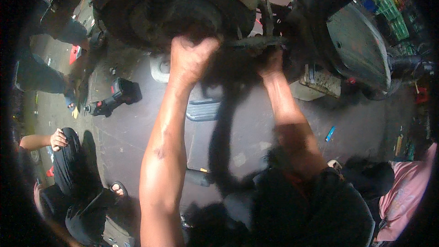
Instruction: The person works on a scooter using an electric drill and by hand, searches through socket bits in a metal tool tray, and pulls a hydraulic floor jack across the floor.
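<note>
My left hand (192, 53) is raised to the dark hub area of a wheel with a black tyre (113, 17), upper centre. Its fingertips vanish in shadow, so what they touch or grip cannot be told. My right hand (272, 62) reaches up to the right of the wheel, beneath a dark metal part (257, 42) of the vehicle's underside. Shadow hides most of its fingers. A cordless power tool (111, 98) with a black and red body lies on the floor left of my left forearm. Below the wheel, between my forearms, lies a ribbed grey tray-like object (204, 109).
A person in dark clothes (73, 164) sits at lower left. Someone in a pink garment (406, 192) is at lower right, and another person's legs (41, 75) show at upper left. A worn box (319, 82) and a small blue object (330, 133) rest on the floor at right.
</note>
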Demonstrator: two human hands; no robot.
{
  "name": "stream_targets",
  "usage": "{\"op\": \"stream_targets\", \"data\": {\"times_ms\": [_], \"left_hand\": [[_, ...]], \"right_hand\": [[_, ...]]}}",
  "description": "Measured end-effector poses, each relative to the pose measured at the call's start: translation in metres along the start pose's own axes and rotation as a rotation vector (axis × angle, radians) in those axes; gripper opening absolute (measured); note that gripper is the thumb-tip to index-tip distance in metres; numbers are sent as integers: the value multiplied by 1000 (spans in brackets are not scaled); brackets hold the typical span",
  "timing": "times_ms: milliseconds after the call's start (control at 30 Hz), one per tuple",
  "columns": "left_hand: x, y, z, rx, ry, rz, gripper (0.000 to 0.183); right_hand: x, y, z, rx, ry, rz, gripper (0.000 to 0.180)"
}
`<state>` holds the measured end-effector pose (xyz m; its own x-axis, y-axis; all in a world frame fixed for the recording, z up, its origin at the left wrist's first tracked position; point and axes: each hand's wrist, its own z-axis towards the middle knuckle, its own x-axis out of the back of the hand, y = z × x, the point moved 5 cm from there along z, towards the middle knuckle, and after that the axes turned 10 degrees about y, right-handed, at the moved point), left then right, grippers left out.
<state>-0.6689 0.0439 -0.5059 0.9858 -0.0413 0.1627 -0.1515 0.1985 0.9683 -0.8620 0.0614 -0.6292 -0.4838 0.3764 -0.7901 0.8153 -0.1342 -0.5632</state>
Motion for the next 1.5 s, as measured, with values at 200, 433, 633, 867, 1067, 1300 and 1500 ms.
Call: {"op": "stream_targets", "data": {"times_ms": [200,433,633,867,1067,1300,1500], "left_hand": [[1,1,-2,-28,20,-32,32],[-72,38,-29,-559,130,274,35],[-149,56,14,-253,39,89,44],[-145,47,20,-272,77,137,29],[-143,56,19,-368,189,345,20],[-153,62,17,-384,225,408,20],[-152,65,22,-432,158,490,30]], "right_hand": [[0,-2,-1,6,115,4,25],[19,-9,8,19,151,-26,27],[23,2,-8,-26,158,-17,28],[34,-9,-4,-4,171,2,29],[30,-8,1,-8,162,22,30],[29,-3,1,-23,166,28,31],[23,-5,0,-16,158,11,32]]}}
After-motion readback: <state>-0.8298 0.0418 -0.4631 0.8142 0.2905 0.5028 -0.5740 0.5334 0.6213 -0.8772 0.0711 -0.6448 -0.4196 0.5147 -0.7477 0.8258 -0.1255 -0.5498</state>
